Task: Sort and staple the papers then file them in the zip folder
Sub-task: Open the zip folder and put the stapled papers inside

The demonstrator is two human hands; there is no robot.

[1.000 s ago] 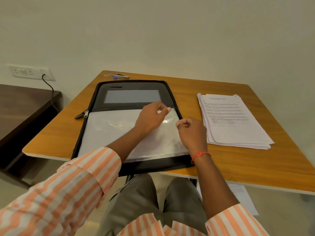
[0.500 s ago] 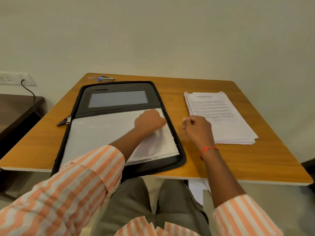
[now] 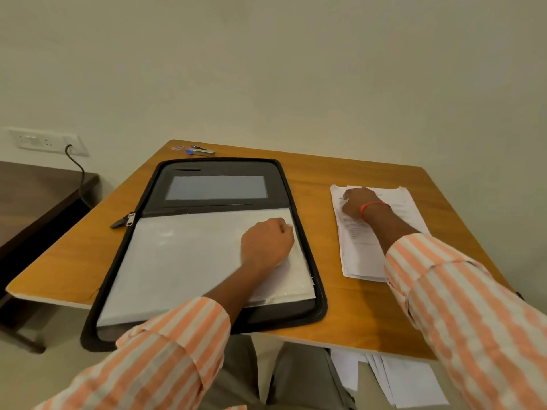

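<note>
A black zip folder [image 3: 321, 303] lies open on the wooden table [image 3: 364, 324], with a clear plastic sleeve [image 3: 177, 261] on its near half. My left hand [image 3: 266, 245] rests on the sleeve near its right edge, fingers curled and pinching the sleeve's upper right corner. A stack of printed papers [image 3: 355, 255] lies to the right of the folder. My right hand [image 3: 353, 204] sits on the stack's upper left corner with its fingers curled down onto the top sheets. Its fingertips are hidden under the hand.
A stapler [image 3: 202, 150] and paper clips [image 3: 177, 147] lie at the table's far left corner. The folder's zipper pull [image 3: 122, 221] sticks out to the left. A dark side table [image 3: 29, 196] and wall socket [image 3: 44, 142] are at left. Loose sheets [image 3: 408, 380] lie on the floor.
My right hand has moved from beside the folder's right edge out to the paper stack's upper left corner. My left hand has lowered onto the sleeve and stayed there.
</note>
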